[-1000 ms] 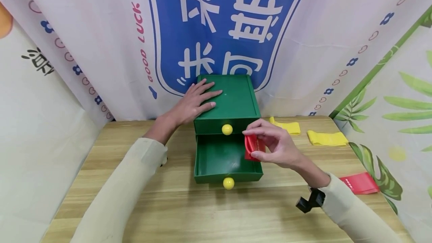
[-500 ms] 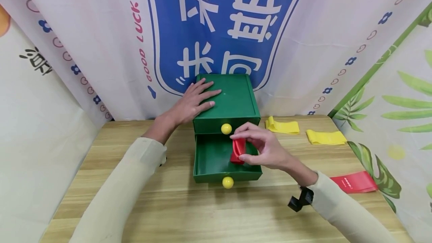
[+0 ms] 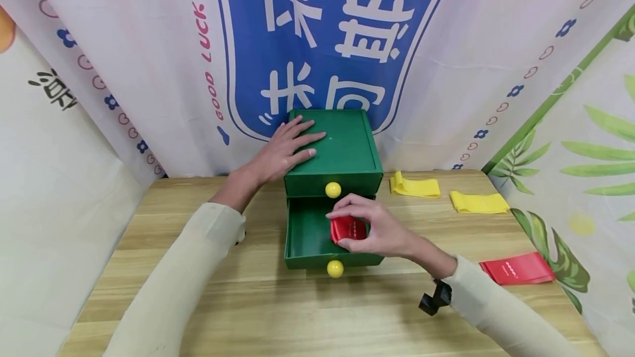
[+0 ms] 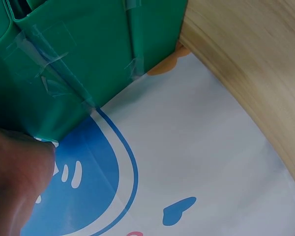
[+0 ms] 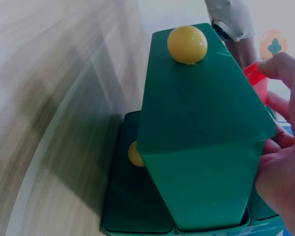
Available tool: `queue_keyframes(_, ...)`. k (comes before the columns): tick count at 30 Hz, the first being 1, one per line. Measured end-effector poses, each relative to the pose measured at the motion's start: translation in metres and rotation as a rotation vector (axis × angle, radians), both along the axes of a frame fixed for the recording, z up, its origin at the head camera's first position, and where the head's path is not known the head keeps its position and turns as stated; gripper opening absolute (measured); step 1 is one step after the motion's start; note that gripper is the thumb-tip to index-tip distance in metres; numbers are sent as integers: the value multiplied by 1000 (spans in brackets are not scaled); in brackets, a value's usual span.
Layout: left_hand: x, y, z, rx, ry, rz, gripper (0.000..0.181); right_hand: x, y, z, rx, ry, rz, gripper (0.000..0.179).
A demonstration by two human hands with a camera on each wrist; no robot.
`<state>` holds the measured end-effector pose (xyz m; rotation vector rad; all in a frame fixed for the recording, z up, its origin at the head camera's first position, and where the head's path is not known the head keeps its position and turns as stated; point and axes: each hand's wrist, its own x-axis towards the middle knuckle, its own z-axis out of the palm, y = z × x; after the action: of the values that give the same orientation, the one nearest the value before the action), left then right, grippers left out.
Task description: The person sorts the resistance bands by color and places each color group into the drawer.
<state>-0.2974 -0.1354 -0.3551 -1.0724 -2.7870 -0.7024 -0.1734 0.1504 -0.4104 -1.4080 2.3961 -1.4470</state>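
A green drawer cabinet (image 3: 347, 147) with yellow knobs stands against the backdrop, one drawer (image 3: 307, 262) pulled out below its top one. My left hand (image 3: 285, 150) lies on the cabinet's top with its fingers spread; part of it (image 4: 17, 172) shows beside the cabinet's side wall in the left wrist view. Over the pulled-out drawer, my right hand (image 3: 379, 229) pinches a folded red resistance band (image 3: 351, 229) between thumb and fingers. In the right wrist view the red band (image 5: 257, 78) shows just past the drawer's side, partly hidden by it.
Two folded yellow bands (image 3: 419, 187) (image 3: 479, 203) lie on the wooden table (image 3: 278, 313) right of the cabinet. Another red band (image 3: 518, 269) lies flat near the right edge. Below the pulled-out drawer, a closed drawer with its knob (image 5: 135, 154) shows in the right wrist view.
My right hand has moved left and slightly down with the red band, from the drawer's right side to over its inside. The band has turned, its printed face now showing. The left hand stays put.
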Motion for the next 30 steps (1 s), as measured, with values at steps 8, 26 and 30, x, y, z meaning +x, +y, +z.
queue_keyframes(8, 0, 0, 0, 3, 9, -3, 53, 1, -9, -4, 84, 43, -46, 45)
queue_keyframes(26, 1, 2, 0, 23, -5, 0, 53, 3, -1, 1, 124, 93, -72, 48)
queue_keyframes(30, 1, 2, 1, 21, -14, 4, 53, 4, 6, 3, 118, 92, -67, 46)
